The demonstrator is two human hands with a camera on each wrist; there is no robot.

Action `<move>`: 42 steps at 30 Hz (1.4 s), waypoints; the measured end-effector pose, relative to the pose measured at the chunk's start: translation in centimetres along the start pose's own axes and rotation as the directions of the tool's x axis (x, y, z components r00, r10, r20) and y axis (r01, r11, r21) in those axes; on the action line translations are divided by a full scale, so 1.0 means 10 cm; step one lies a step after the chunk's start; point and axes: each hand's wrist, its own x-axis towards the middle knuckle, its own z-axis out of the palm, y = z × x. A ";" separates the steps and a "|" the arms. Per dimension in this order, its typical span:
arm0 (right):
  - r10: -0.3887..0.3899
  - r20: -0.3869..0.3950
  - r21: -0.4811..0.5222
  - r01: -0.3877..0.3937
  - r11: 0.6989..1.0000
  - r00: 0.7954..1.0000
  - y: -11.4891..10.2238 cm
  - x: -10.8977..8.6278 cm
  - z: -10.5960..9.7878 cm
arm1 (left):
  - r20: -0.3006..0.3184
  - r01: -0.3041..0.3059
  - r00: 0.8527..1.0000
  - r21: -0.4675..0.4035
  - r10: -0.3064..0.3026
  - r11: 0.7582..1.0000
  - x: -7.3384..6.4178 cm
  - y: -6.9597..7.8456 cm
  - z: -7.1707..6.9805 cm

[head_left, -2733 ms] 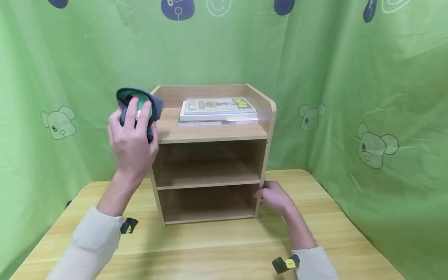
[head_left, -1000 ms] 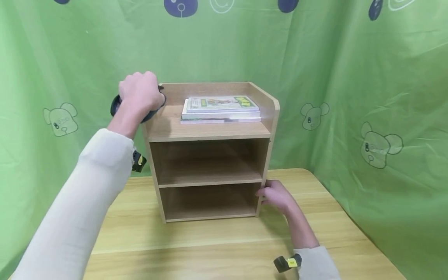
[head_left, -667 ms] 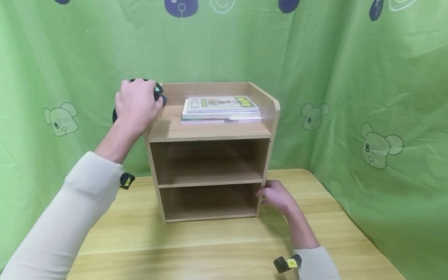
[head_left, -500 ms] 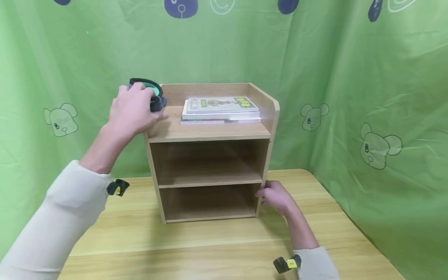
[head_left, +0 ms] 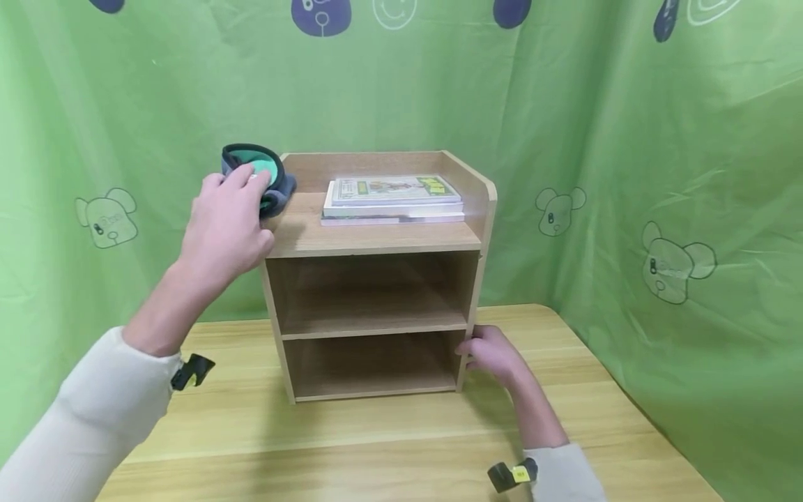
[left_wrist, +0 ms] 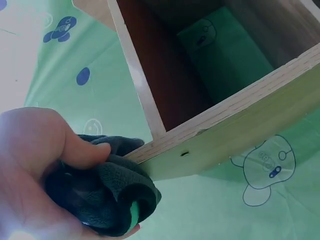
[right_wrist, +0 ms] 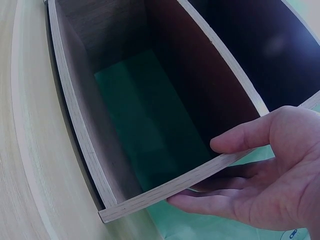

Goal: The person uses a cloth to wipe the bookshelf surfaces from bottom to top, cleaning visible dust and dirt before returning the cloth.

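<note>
In the head view my left hand [head_left: 221, 233] grips a bunched dark blue-grey cloth [head_left: 286, 189] with a green inner side. The cloth overlaps the upper left side of a small wooden shelf [head_left: 376, 249]. From the left wrist, the soft dark cloth [left_wrist: 112, 192] shows folded under my thumb, close against the side panel's edge. Low on the shelf's right side, my right hand [head_left: 495, 355] holds the panel. Its thumb lies on the inner face and the fingers are on the outer face of the side panel [right_wrist: 170, 187], as the right wrist view shows.
A stack of books [head_left: 395, 199] lies on the shelf's top board, towards the right. Two bare compartments are beneath it. The shelf stands on a light wood table [head_left: 351, 446], with green patterned curtains [head_left: 401, 90] behind and at both sides.
My left hand has come down and back from over the shelf's upper left rim, still gripping the cloth, whose green side now shows. My right hand keeps its hold on the panel.
</note>
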 end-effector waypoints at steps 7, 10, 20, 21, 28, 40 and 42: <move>0.009 -0.009 -0.009 -0.009 1.000 1.000 0.01 0.01 0.00 | -0.010 0.020 1.000 0.020 -0.019 1.000 -0.06 0.03 -0.01; 0.016 -0.014 -0.005 -0.016 1.000 1.000 0.01 0.02 0.01 | 0.038 0.049 0.998 0.025 -0.050 0.998 0.04 0.07 -0.10; -0.004 -0.003 -0.008 0.004 1.000 1.000 -0.02 0.02 0.01 | 0.307 0.117 0.938 0.162 -0.163 0.980 0.64 0.14 -0.31; 0.000 -0.004 -0.007 0.000 1.000 1.000 -0.01 0.01 0.01 | 0.325 0.101 0.933 0.174 -0.154 0.980 0.69 0.14 -0.30; 0.001 -0.004 0.006 -0.001 1.000 1.000 0.01 0.01 0.02 | 0.327 0.098 0.932 0.181 -0.154 0.979 0.89 0.05 -0.16; 0.003 0.013 0.007 -0.003 1.000 1.000 -0.03 -0.02 0.02 | 0.330 0.296 0.903 -0.015 -0.274 0.955 1.02 -0.16 -0.04; 0.008 0.011 0.010 -0.009 1.000 1.000 -0.03 -0.02 0.01 | 0.339 0.315 0.896 -0.034 -0.286 0.948 1.05 -0.17 -0.03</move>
